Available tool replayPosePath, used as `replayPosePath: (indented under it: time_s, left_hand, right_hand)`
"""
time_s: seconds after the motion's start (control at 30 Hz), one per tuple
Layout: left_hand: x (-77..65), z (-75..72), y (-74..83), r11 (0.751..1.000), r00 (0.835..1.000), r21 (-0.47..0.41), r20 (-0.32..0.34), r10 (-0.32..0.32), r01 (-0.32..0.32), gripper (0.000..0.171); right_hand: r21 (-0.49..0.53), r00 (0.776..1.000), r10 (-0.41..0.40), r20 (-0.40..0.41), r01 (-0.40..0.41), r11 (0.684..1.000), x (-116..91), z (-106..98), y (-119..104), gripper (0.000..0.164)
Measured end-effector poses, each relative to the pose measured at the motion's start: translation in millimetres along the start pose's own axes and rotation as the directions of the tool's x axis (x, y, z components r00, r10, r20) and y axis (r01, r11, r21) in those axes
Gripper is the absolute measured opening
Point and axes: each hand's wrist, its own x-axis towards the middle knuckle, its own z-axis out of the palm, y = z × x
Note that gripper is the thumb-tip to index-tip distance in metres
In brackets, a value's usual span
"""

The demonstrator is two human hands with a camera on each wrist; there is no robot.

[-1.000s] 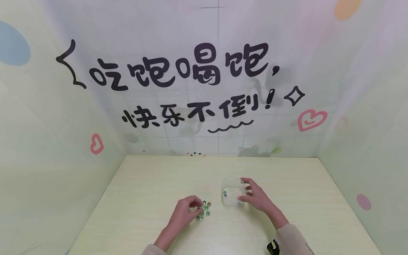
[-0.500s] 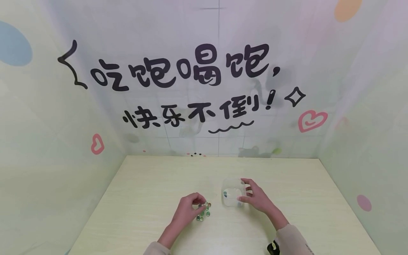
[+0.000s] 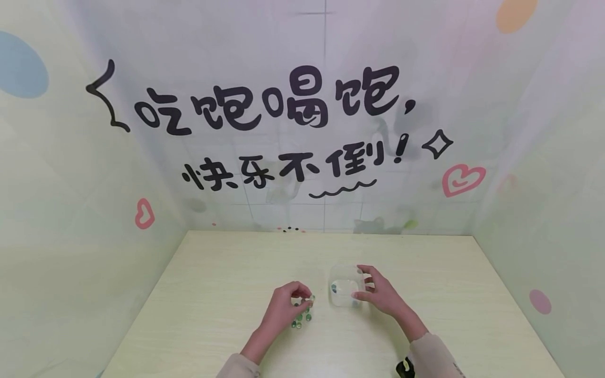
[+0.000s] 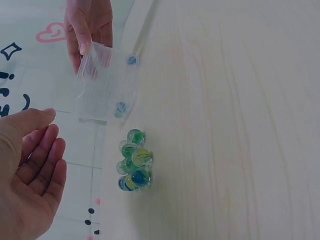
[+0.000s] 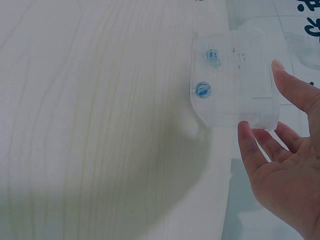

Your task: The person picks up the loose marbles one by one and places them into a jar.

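My left hand (image 3: pixel 285 304) is over a cluster of glass marbles (image 3: pixel 300 317), its thumb and fingers bent together. At the fingertips shows a pale green marble (image 3: pixel 312 297), pinched there; the left wrist view does not show it. In that view the clustered marbles (image 4: pixel 134 162) look green, blue and yellow, lying close together on the table. My right hand (image 3: pixel 380 294) holds a clear square plastic container (image 3: pixel 334 299) by its right side, thumb and fingers on its walls (image 5: pixel 250 107). Inside the container are a few bluish marbles (image 5: pixel 203 90).
A light wood-grain table (image 3: pixel 227 273) lies under everything. Behind it hangs a printed backdrop (image 3: pixel 283 210), with side panels at left and right. A black object (image 3: pixel 405 367) sits at the front edge by the right sleeve (image 3: pixel 432 354).
My left hand has shifted right and slightly away from me over the cluster, with a pale marble now at its fingertips. The right hand and container stay in place.
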Motion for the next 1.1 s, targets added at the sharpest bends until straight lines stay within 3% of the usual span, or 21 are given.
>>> replayPosePath:
  time_s: [0.67,1.1]
  left_hand:
    - [7.8,8.9,10.7,1.000,1.000,-0.016,-0.007,-0.001,0.001,0.012]
    - [17.1,10.6,16.2,1.000,1.000,-0.015,-0.003,0.021,-0.021,0.010]
  right_hand:
    - [-0.020,0.999,0.030,-0.012,-0.030,0.999,1.2,1.6,2.1,0.070]
    - [-0.012,1.000,0.002,-0.001,-0.002,1.000,-0.7,0.5,-1.5,0.069]
